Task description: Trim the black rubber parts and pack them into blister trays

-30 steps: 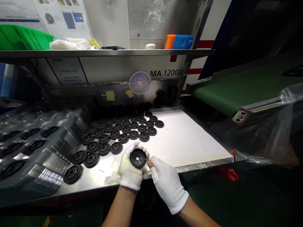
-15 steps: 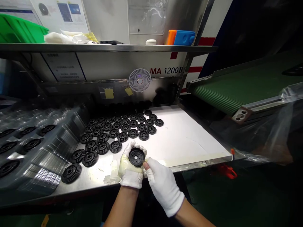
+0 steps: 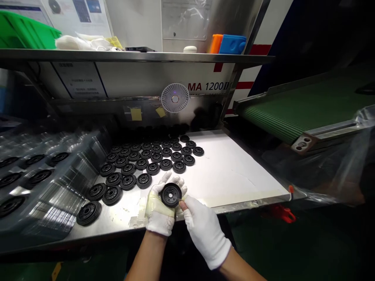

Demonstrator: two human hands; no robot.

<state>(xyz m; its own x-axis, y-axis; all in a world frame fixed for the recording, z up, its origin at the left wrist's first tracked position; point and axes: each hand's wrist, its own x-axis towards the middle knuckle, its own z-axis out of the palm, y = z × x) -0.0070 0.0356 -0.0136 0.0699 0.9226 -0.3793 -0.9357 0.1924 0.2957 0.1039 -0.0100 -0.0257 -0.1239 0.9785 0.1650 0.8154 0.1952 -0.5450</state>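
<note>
A: What are the 2 hands on right now?

B: The left hand (image 3: pixel 160 216), in a white glove with a yellowish wrap across the palm, cradles 1 black ribbed disc (image 3: pixel 171 194) low and centre in the frame, just above the near edge of the table. Its fingers (image 3: pixel 172 179) curl up around the rim, holding it.

A: And the right hand (image 3: pixel 206 233)?

B: Gloved too, it comes in from the lower right, with its thumb and forefinger (image 3: pixel 184 205) pinched narrow at the disc's rim, on a thin pale sliver (image 3: pixel 181 200). I cannot tell whether that is a burr or a scrap of tape.

A: How does the disc sit?

B: Face up and slightly tilted toward the camera, with its centre hole showing.

A: What lies around them?

B: Rows of matching discs (image 3: pixel 144 180) lie on a white sheet (image 3: pixel 231 171) on a steel table (image 3: pixel 96 230). A clear plastic tray (image 3: pixel 67 183) of more discs is at the left, and a green conveyor belt (image 3: pixel 281 113) is at the upper right.
</note>
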